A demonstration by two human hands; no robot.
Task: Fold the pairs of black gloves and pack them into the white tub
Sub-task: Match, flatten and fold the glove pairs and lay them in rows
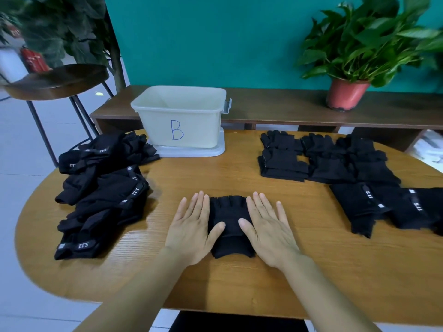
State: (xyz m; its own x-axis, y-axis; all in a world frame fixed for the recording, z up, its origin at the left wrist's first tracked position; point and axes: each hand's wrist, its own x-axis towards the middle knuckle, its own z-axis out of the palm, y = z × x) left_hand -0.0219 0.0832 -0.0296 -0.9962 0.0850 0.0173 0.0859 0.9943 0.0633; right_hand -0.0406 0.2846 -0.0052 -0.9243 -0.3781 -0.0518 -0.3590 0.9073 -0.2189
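Observation:
A folded pair of black gloves [229, 213] lies on the wooden table [239, 283] right in front of me. My left hand [191, 230] lies flat on its left edge, fingers straight, thumb on the cloth. My right hand [269, 230] lies flat on its right edge in the same way. The white tub [182, 116], marked with a blue B, stands on its lid at the table's far side; I see nothing inside it. A loose heap of black gloves [103, 188] covers the left of the table. Folded glove pairs [335, 161] lie in rows at the right.
A dark wooden bench [275, 106] runs behind the table, with a potted plant [347, 92] on its right end. A round stool [57, 80] stands at the far left, beside a leafy tree. A green wall closes the back.

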